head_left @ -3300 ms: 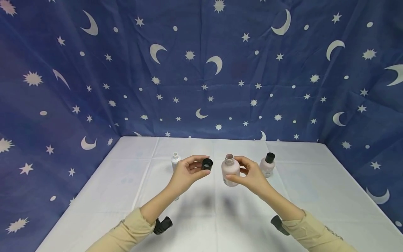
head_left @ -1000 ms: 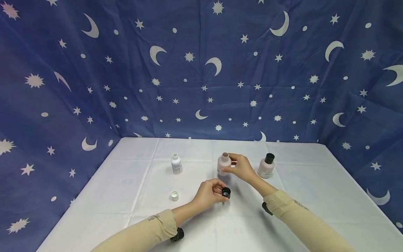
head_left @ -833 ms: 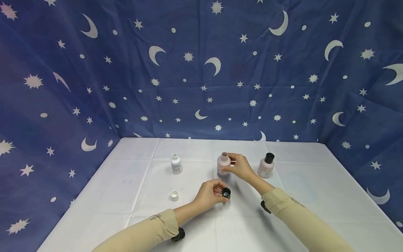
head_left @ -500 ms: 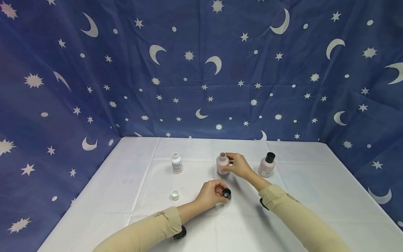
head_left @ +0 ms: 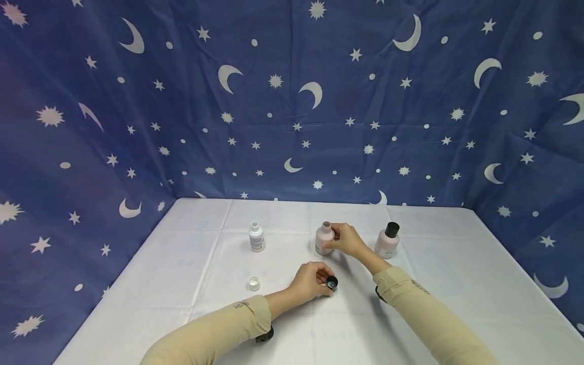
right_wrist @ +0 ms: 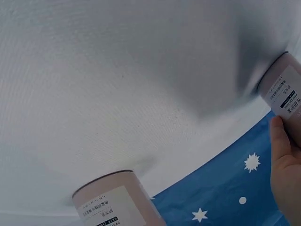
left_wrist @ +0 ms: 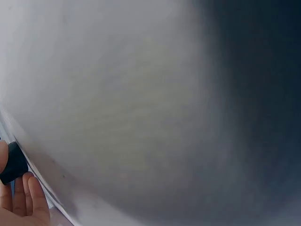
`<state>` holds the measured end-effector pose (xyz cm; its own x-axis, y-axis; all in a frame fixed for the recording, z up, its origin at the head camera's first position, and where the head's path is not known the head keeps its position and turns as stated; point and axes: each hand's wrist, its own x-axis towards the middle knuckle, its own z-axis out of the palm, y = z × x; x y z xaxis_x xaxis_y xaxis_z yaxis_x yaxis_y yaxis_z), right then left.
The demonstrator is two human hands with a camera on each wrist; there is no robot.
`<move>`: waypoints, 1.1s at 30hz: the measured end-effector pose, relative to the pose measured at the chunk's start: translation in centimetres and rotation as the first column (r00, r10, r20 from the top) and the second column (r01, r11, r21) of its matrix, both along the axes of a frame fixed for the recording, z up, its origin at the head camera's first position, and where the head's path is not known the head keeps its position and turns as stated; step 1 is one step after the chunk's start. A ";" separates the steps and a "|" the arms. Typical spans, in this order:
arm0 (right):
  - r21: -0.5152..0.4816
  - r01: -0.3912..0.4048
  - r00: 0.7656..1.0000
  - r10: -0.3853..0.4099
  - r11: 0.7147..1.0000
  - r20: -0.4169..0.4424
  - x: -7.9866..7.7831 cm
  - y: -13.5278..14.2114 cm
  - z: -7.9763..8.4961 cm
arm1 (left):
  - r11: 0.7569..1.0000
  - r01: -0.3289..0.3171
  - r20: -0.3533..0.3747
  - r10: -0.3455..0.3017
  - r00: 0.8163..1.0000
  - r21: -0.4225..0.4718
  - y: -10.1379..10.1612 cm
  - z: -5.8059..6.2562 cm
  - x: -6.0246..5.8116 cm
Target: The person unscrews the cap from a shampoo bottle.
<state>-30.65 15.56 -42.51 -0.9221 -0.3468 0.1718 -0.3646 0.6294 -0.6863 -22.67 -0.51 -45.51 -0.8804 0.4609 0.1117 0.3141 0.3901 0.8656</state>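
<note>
My left hand [head_left: 310,281] pinches a black bottle cap [head_left: 332,283] between thumb and fingers, low over the table, its hollow side turned up. The left wrist view catches the same cap [left_wrist: 15,164] at its lower left edge. Farther back, my right hand [head_left: 349,241] grips an open pale pink bottle [head_left: 323,241] by its right side. That bottle stands upright on the table with its bare neck showing. A second pale pink bottle [head_left: 386,246], closed by a black cap, stands right of the right hand.
A small white bottle [head_left: 257,239] without a cap stands at the back left. Its likely white cap [head_left: 254,284] lies nearer, left of my left hand. The white-covered table [head_left: 150,284] meets a blue star-and-moon curtain [head_left: 292,101] behind.
Both hands were raised with the cap and open bottle. Since then the bottle has been lowered onto the table, and the left hand has brought the cap down and right. Recently they barely move.
</note>
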 end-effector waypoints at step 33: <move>0.084 0.025 0.998 -0.030 0.996 0.058 -0.3 -0.4 0.4 | 0.978 0.114 -0.037 -0.122 0.992 -0.173 -0.9 0.5 -0.9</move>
